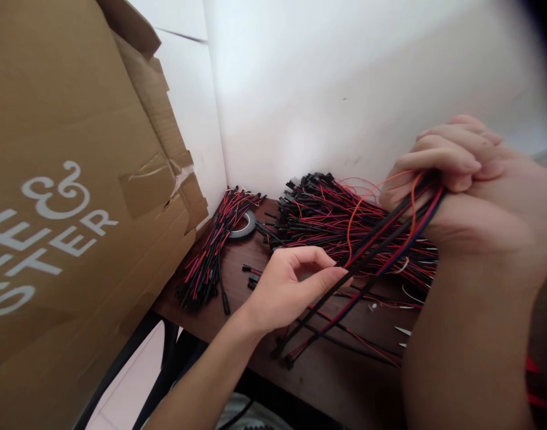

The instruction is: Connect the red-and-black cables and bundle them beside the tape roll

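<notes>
My right hand [461, 185] is raised at the right, its fingers closed round a few red, black and blue cables [375, 263]. These slant down to the left and end in black connectors [288, 358] near the table's front edge. Lower and to the left, my left hand [295, 286] pinches one of the same cables between thumb and forefinger. A thin orange wire [352, 224] loops between the two hands. Behind them lies a large pile of similar cables [318, 209] with black connectors. More loose cables [358, 343] lie on the table under my hands.
A smaller cable bundle [211, 251] lies at the left, beside a roll of black tape [244, 227]. A big cardboard box [89, 119] stands along the left side. White walls [345, 89] close off the brown table [237, 257] behind. Pointed metal tips [403, 331] show near my right forearm.
</notes>
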Available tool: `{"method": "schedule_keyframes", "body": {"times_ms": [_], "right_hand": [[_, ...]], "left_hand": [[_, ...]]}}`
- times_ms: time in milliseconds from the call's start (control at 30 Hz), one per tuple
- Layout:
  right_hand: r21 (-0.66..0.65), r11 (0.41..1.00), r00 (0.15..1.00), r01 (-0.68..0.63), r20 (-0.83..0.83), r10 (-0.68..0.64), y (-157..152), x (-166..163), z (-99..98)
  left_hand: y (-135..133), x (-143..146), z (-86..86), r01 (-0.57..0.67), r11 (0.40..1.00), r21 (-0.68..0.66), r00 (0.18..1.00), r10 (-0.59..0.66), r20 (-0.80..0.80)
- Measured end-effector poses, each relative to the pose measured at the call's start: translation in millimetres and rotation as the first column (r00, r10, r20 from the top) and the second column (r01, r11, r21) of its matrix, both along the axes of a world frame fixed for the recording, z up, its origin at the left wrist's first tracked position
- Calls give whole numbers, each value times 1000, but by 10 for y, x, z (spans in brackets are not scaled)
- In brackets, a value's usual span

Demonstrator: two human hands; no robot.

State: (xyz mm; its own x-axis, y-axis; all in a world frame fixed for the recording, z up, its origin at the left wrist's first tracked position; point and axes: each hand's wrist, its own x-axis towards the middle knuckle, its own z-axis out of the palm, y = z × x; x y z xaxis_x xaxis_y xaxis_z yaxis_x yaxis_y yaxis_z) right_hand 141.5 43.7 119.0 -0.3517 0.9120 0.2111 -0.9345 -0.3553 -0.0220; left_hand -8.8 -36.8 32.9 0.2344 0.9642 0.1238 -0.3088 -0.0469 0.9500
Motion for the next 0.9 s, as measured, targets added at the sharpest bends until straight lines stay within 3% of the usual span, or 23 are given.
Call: {"method": "schedule_keyframes", "body": {"times_ms": [100, 267, 500, 633, 733, 800, 867, 900], "right_hand": [[37, 999, 1000, -14, -10, 15, 3, -9, -3], [21, 999, 999, 41, -10, -41, 1, -40, 5], [103, 995, 997, 7, 74, -14, 11, -35, -27], [64, 998, 998, 22, 53, -25, 14, -19, -23], [27, 1000, 1000, -12, -20, 13, 28, 24, -19], [27, 997, 992, -78, -98, 81, 52, 91, -31], [-23, 983, 933, -184, -319, 168, 93, 198, -59], [-50, 964, 841, -261, -503, 202, 120, 266, -79]], "left_hand": [[-8, 25, 58, 11, 1000, 5, 1000, -11, 9], [-2, 90, 137, 216, 974, -62, 974, -211, 80], [-31, 143, 160, 178, 977, -114, 978, -163, 129], [-53, 145, 127, 203, 968, -147, 973, -184, 137], [-76, 103, 27, 249, 958, -143, 959, -223, 176], [-106, 53, -69, 213, 965, -151, 967, -186, 176], [-146, -11, -174, 115, 976, -183, 987, -91, 136], [-168, -45, -225, 64, 977, -205, 994, -43, 104]]}}
